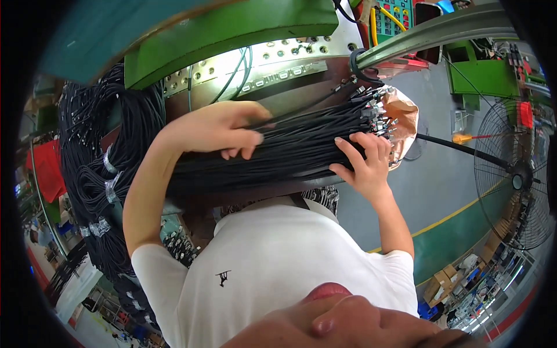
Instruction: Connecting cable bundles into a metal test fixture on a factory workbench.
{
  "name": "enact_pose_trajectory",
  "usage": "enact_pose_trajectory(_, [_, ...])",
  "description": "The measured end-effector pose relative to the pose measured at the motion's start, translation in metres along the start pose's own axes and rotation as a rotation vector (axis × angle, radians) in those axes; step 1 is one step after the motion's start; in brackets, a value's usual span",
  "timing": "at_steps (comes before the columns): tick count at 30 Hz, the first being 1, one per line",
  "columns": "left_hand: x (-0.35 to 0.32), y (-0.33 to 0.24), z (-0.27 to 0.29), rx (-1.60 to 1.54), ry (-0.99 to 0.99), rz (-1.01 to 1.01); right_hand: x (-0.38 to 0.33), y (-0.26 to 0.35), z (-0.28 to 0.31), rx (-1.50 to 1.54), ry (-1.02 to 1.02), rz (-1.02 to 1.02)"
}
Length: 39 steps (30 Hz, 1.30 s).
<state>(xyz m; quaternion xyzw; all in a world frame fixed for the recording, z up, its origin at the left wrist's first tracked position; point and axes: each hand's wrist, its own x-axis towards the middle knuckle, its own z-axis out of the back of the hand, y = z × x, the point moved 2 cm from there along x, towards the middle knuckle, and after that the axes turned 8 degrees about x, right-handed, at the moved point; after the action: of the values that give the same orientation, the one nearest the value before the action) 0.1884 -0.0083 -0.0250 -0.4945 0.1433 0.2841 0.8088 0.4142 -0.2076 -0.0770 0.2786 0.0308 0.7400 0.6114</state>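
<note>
A thick bundle of black cables (278,148) lies across the bench in front of me, its small metal and black connectors (378,113) gathered at the right end. Above the bundle's middle is my left hand (223,129), fingers curled and partly blurred. One black cable (304,108) runs from between its fingers and thumb up to the right, slightly apart from the bundle. My right hand (366,162) rests on the bundle just below the connectors, its fingers spread and bent over the cables. Brown paper (404,116) sits behind the connector ends.
Coiled black cables (110,168), some tied with clear wrap, hang at the left. A green machine part (232,35) and a perforated metal plate (284,51) stand at the far side. A metal arm (435,36) crosses the upper right, and a fan (517,174) stands farther right.
</note>
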Motion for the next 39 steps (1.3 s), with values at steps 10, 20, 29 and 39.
enact_pose_trajectory(10, [0.043, -0.071, -0.064, -0.787, 0.113, -0.121, 0.011, -0.001, 0.017, 0.738, -0.354, -0.376])
enact_pose_trajectory(20, [-0.027, -0.018, -0.119, -1.035, -0.661, -0.085, 0.106, 0.067, -0.041, 1.450, 0.418, -0.497])
enact_pose_trajectory(29, [-0.055, -0.004, -0.118, -1.296, -0.571, -0.050, 0.157, 0.018, -0.053, 0.036, 0.058, 0.202])
enact_pose_trajectory(39, [-0.049, 0.002, -0.126, -1.292, -0.502, -0.049, 0.134, 0.062, -0.032, 0.162, -0.014, 0.434])
